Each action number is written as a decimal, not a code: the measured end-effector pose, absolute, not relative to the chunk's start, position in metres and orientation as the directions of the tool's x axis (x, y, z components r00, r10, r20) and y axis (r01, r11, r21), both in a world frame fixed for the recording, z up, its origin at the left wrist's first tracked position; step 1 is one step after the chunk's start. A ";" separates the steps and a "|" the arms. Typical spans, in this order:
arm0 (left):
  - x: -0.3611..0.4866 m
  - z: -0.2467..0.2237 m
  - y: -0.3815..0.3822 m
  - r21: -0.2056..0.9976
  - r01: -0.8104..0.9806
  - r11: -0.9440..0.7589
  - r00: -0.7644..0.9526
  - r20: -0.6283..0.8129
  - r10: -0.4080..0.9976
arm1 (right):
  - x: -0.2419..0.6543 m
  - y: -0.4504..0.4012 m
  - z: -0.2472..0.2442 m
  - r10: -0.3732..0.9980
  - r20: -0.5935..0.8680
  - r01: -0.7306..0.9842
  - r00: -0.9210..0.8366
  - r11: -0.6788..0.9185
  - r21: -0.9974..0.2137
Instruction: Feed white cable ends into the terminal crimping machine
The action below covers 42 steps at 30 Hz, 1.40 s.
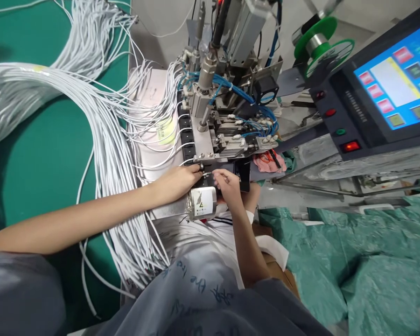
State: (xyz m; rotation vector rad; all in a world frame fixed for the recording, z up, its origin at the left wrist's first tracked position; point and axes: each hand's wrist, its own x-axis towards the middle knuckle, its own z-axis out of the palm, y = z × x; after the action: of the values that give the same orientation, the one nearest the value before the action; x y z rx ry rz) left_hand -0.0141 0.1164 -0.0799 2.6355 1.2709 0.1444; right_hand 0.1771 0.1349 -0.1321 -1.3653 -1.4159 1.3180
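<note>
Near the front end of a metal machine [205, 140], my left hand [182, 183] has its fingers pressed together around a small part at the end of a white cable, too small to make out well. Facing it from the right, my right hand [227, 182] is closed in a pinch by the same spot; what its fingertips hold is too small to name. A row of black holders [188, 137] runs along the machine's left side, with white cables [161, 163] leading into it. Just below the fingers sits a clear roll with a white label [203, 203].
Big bundles of white cable [105, 140] lie over the green table [24, 186] at left. A control screen [395, 84] and a green spool [322, 44] stand at upper right. Green sheeting [381, 261] covers things at lower right. A pink cloth [269, 162] lies beyond the machine.
</note>
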 end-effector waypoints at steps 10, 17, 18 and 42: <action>-0.016 -0.085 0.116 0.208 0.727 -0.654 0.660 0.051 0.749 | 0.169 0.141 -0.132 0.961 -0.181 0.181 -0.209 -0.144 -0.973; -0.017 -0.092 0.116 0.171 0.718 -0.674 0.670 0.094 0.737 | 0.171 0.142 -0.130 0.951 -0.205 0.218 -0.233 -0.154 -0.964; -0.017 -0.092 0.116 0.168 0.717 -0.677 0.671 0.097 0.735 | 0.172 0.142 -0.129 0.949 -0.208 0.224 -0.238 -0.154 -0.962; -0.016 -0.090 0.116 0.149 0.767 -0.624 0.635 -0.034 0.772 | 0.168 0.141 -0.131 0.965 -0.180 0.144 -0.193 -0.154 -0.978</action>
State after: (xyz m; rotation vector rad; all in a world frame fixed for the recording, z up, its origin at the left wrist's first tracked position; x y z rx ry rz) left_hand -0.0161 0.1157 -0.0899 2.7035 1.2806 0.0493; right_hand 0.1681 0.1407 -0.1312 -1.3280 -1.3756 1.4273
